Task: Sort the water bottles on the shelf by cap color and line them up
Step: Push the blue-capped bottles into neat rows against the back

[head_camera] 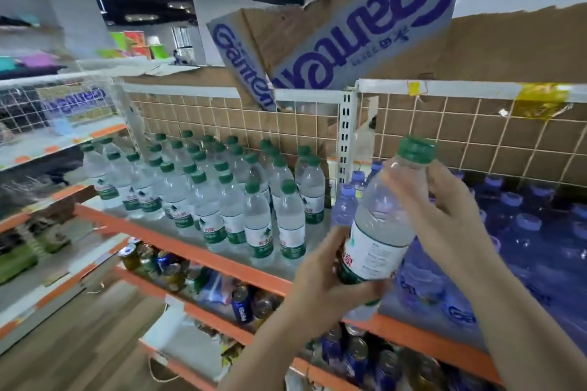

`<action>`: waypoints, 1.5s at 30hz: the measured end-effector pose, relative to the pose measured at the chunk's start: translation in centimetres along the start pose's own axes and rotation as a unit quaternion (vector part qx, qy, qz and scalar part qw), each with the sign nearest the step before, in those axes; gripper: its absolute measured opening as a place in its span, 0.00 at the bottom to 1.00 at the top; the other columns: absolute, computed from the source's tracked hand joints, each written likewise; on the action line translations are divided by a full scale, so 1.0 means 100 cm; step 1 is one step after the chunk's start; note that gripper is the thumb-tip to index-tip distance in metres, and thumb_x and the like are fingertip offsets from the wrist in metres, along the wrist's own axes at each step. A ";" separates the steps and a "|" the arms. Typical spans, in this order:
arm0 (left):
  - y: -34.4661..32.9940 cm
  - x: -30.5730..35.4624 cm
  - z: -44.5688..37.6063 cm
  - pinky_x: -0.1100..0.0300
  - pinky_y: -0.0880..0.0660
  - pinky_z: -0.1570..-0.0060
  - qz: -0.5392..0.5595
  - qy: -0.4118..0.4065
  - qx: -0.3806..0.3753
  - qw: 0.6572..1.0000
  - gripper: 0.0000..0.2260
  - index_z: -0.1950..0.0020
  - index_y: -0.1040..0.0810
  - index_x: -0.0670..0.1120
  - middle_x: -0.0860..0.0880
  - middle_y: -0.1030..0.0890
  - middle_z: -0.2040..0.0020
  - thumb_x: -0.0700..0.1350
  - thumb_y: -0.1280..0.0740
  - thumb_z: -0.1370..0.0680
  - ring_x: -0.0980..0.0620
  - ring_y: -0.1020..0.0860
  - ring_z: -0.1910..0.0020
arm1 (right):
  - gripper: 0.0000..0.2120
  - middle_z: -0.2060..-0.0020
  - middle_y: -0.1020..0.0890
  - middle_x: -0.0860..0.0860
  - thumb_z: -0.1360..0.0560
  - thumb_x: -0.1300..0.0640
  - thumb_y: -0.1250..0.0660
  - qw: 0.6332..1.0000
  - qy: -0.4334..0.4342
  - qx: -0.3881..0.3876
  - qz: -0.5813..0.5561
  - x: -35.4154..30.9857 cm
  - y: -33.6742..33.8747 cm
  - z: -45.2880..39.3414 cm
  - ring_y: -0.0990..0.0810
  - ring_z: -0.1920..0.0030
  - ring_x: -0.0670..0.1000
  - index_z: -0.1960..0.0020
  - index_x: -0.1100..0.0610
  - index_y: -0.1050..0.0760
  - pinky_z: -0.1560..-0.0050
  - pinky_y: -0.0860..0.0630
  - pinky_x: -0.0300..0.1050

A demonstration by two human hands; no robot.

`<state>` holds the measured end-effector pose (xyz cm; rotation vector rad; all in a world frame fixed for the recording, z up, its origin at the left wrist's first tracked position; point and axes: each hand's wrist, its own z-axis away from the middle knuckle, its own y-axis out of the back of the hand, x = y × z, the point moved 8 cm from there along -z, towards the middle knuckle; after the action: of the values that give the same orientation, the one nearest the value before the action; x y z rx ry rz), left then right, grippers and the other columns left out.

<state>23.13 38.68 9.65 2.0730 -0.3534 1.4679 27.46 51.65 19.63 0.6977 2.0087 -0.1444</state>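
From the head camera, both hands are up in front of the shelf [197,252], holding one green-capped bottle [386,216] between them, tilted with its cap leaning up and to the right. The left hand [320,282] is wrapped around the bottom of the bottle, fingers curled over the green and white label. The right hand [444,203] grips the upper part, fingers curled around the clear shoulder just below the green cap [416,149]. The held bottle is off the shelf, above its orange front edge, in front of the line where the two kinds of bottle meet. To the left, many green-capped bottles [203,187] stand upright in rows on the shelf, reaching back to the wire grid [241,117] at the rear. To the right, purple-capped bottles [521,225] fill the next section, some of them under shiny plastic wrap. A few loose purple-capped ones [346,206] stand just beside the white upright post [346,133], close to the nearest green-capped bottles. Torn cardboard with purple lettering [365,38] leans above the shelf. Drink cans [241,305] sit on the shelf below.
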 end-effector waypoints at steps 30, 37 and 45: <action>0.167 -0.086 -0.178 0.74 0.33 0.66 -0.275 0.016 -0.120 0.954 0.10 0.50 0.23 0.64 0.61 0.21 0.60 0.52 0.28 0.28 0.68 0.26 0.66 | 0.05 0.52 0.23 0.47 0.27 0.39 0.33 0.966 -0.079 -0.159 0.188 0.171 -0.198 -0.170 0.23 0.50 0.46 0.56 0.39 0.25 0.52 0.30 0.43; 0.166 -0.091 -0.178 0.57 0.22 0.59 -0.316 -0.005 -0.141 0.938 0.12 0.44 0.27 0.65 0.64 0.23 0.58 0.56 0.32 0.26 0.55 0.22 0.65 | 0.07 0.44 0.22 0.50 0.25 0.57 0.34 0.958 -0.177 -0.187 0.128 0.208 -0.217 -0.147 0.21 0.46 0.52 0.49 0.48 0.23 0.51 0.22 0.44; 0.165 -0.088 -0.176 0.66 0.25 0.60 -0.359 -0.028 -0.132 0.923 0.12 0.42 0.32 0.66 0.65 0.24 0.55 0.60 0.36 0.25 0.63 0.25 0.60 | 0.11 0.54 0.18 0.44 0.28 0.59 0.29 0.955 -0.205 -0.170 0.127 0.213 -0.215 -0.151 0.19 0.49 0.49 0.52 0.44 0.23 0.48 0.22 0.42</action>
<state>-2.23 34.80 10.55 1.7474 0.1785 0.8606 -3.28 48.35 5.94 0.6348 1.4828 0.1937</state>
